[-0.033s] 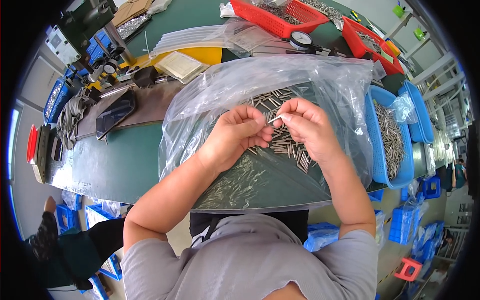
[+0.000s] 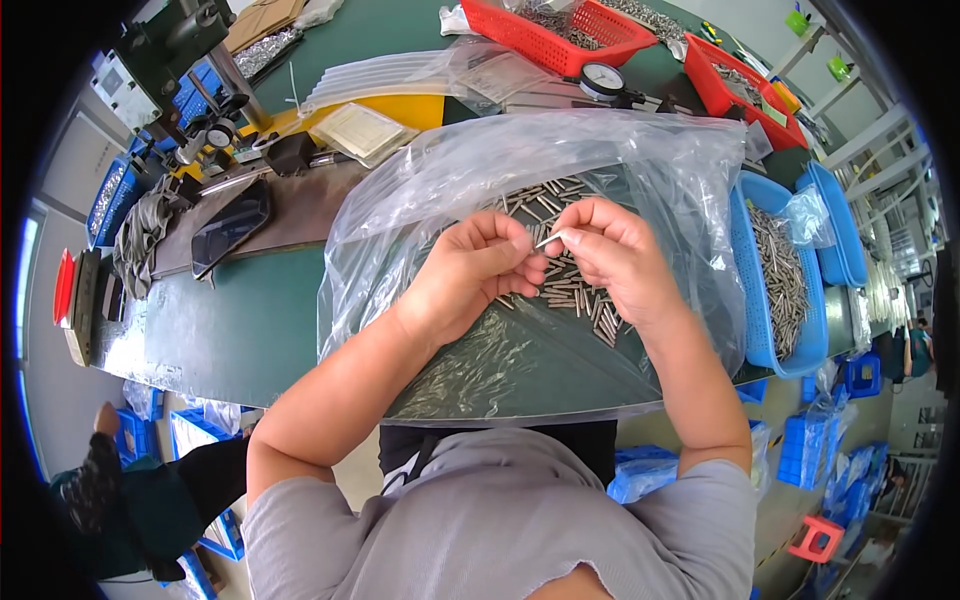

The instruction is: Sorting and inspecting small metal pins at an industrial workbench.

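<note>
Green worktable [image 2: 240,335]: clear plastic film [image 2: 400,200] and loose metal pins [image 2: 570,293], centre; blue basket [image 2: 817,310], three o'clock. Single pin [image 2: 546,241], just off centre toward one o'clock, pinched between left hand [image 2: 475,265] and right hand [image 2: 615,250] fingertips.

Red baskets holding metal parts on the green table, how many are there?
2: one red basket at the top middle, beyond the dial gauge; a second red basket at upper right. Others may be hidden.
</note>
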Available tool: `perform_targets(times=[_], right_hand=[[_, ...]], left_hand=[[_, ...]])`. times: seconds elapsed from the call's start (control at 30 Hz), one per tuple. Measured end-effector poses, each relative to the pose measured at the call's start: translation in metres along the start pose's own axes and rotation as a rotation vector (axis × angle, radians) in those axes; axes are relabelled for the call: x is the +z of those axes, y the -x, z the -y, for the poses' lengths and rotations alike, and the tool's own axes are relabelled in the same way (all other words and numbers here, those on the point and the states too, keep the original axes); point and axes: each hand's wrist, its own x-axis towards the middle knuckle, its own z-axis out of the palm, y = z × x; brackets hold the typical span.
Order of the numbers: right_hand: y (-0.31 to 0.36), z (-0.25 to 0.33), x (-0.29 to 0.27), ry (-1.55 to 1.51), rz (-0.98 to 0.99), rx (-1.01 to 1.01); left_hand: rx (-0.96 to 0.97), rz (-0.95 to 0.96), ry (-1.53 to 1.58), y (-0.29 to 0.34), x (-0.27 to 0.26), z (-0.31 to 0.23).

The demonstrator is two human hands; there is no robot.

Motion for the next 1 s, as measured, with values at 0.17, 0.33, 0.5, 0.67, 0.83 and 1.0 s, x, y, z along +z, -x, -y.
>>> perform_targets(times=[0.17, 0.33, 0.5, 0.67, 0.83, 1.0], right_hand=[[-0.003, -0.004, 0.007, 0.073, 0.047, -0.094], [-0.004, -0.006, 0.007, 0.009, 0.045, 0.050], [-0.003, -0.004, 0.003, -0.015, 0.104, 0.139], [-0.003, -0.005, 0.003, -0.016, 0.098, 0.144], [-0.003, -0.007, 0.008, -0.106, 0.091, 0.130], [-0.007, -0.008, 0.001, -0.179, -0.002, 0.047]], left_hand=[[-0.015, 0.012, 0.020, 0.000, -0.001, 0.001], [0.008, 0.023, 0.011, 0.000, -0.002, 0.001], [0.030, -0.006, -0.004, 0.001, 0.000, 0.004], [0.056, -0.021, -0.067, 0.001, 0.000, 0.003], [0.060, -0.039, -0.048, -0.001, -0.001, 0.003], [0.091, -0.068, -0.085, 0.000, -0.001, 0.000]])
